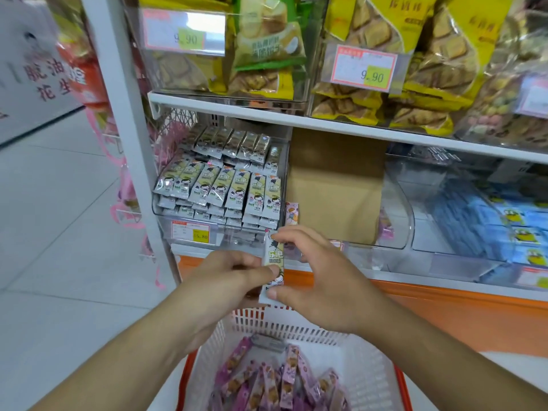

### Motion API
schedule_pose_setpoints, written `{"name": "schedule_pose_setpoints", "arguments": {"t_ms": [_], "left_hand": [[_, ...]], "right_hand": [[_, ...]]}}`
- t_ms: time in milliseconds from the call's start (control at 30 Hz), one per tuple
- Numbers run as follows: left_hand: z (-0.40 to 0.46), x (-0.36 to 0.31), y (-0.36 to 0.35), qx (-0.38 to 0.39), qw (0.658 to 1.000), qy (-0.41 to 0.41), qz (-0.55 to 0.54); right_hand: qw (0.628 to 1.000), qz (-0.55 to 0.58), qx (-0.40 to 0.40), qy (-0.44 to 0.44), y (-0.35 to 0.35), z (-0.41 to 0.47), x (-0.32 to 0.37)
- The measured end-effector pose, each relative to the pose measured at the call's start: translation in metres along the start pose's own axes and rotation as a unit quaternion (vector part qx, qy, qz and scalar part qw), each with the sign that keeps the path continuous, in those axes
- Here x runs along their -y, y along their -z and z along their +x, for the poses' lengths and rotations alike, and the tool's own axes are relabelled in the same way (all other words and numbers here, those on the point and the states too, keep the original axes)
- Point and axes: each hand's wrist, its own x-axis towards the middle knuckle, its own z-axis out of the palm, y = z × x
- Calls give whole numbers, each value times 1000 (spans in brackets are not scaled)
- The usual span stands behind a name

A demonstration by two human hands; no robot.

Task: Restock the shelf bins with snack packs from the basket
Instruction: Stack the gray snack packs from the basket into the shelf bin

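A slim green-and-white snack pack [274,262] stands upright between both hands, above the basket. My left hand [225,277] pinches its middle from the left. My right hand [311,268] holds it at top and bottom between fingers and thumb. Below, a white slotted basket [296,324] with an orange rim holds several pink and purple snack packs [275,381]. Just beyond the hands, a clear shelf bin [184,226] is filled with rows of matching green-and-white packs [225,185].
A cardboard box [335,188] sits right of the filled bin. Further right, a clear bin [397,203] holds blue packs [504,221]. The upper shelf [296,120] carries yellow bagged snacks. A white upright post [130,114] and tiled floor [59,232] lie left.
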Motion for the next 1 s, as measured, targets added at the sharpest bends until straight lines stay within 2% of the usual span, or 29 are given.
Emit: {"name": "schedule_pose_setpoints", "arguments": {"t_ms": [167, 300, 333, 400, 467, 567, 667, 767, 1000], "left_hand": [[-2, 0, 8, 0, 999, 8, -32], [0, -11, 17, -6, 999, 19, -49], [3, -14, 23, -24, 999, 17, -36], [15, -14, 41, -107, 992, 4, 62], [27, -14, 62, -203, 962, 20, 179], [41, -15, 87, -288, 931, 54, 216], [55, -11, 100, -284, 935, 62, 204], [64, -7, 100, -262, 945, 47, 189], [73, -5, 95, -249, 951, 23, 184]], "right_hand": [[1000, -2, -17, -11, -1, 3, 7], [998, -9, -63, -9, 6, 13, 12], [997, -8, -74, -10, 11, 19, 12], [995, -7, -93, -16, 22, 37, 11], [994, -10, -107, -31, 34, 61, 7], [990, -5, -136, -45, 47, 107, -4], [986, -16, -144, -84, 55, 153, -17], [984, -59, -115, -123, 61, 189, -31], [986, -45, -111, -114, 66, 240, -61]]}}
